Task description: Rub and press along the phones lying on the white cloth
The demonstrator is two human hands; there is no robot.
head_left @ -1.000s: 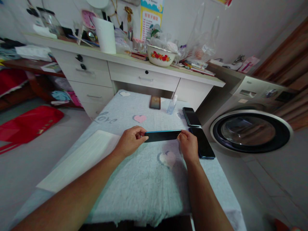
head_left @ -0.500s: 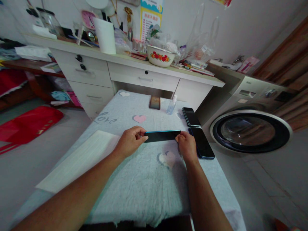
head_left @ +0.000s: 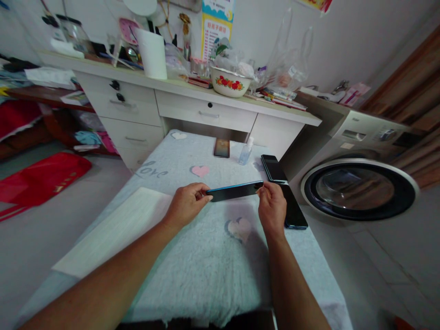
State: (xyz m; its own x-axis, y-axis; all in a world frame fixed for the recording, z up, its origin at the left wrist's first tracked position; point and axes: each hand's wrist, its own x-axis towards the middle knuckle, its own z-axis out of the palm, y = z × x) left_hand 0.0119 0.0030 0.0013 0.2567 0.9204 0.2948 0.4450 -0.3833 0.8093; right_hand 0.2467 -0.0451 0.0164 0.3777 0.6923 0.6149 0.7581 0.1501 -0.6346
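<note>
A dark smartphone point(head_left: 233, 191) with a blue edge is held sideways over the cloth-covered table, its face tilted. My left hand point(head_left: 188, 201) pinches its left end between thumb and fingers. At the opposite end my right hand point(head_left: 272, 206) grips the phone, closed around the corner. A small tan bit shows at the right fingertips; I cannot make out what it is. Just beyond the right hand lie a dark phone point(head_left: 296, 211), partly covered by that hand, and another black phone point(head_left: 274, 167) behind it.
A clear spray bottle point(head_left: 245, 152) and a blurred-out brown card-like item point(head_left: 222, 148) are at the table's far side. A pale cloth strip point(head_left: 113, 233) lies left. Behind stands a white desk point(head_left: 202, 110) with a flowered bowl point(head_left: 229, 82); a washing machine point(head_left: 357, 137) is at right.
The phone's right end has risen and shifted slightly right with my right hand, so the phone now slants. My left hand stays nearly in place on its end.
</note>
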